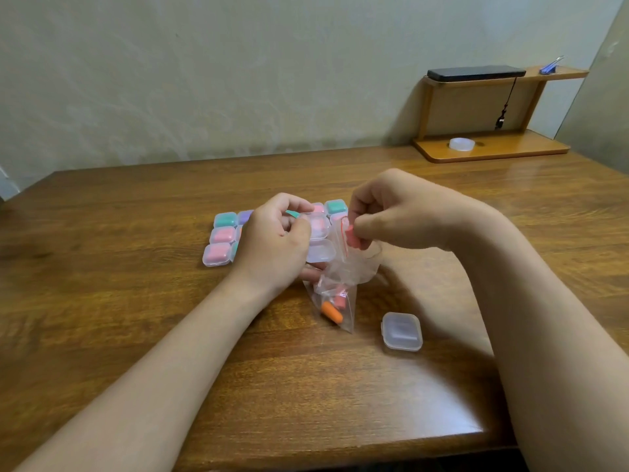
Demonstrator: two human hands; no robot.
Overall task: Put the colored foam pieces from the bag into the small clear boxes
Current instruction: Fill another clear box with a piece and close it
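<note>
Hands: two are working, the left hand and the right hand.
Bag: one clear bag is showing.
Loose foam: one pink piece is sitting in the right fingers.
Foam in bag: at least two are showing, an orange piece and a reddish piece; any others are blurring together.
Open box: one.
Empty box: one is lying shut.
Teal boxes: two.
Pink boxes: four are showing.
Purple box: one.
Half-hidden boxes: two are peeking past the left hand.
Shelf: one, carrying one phone, one tape roll and one clip.

Single head-worn wide view, forward and down, near the table
</note>
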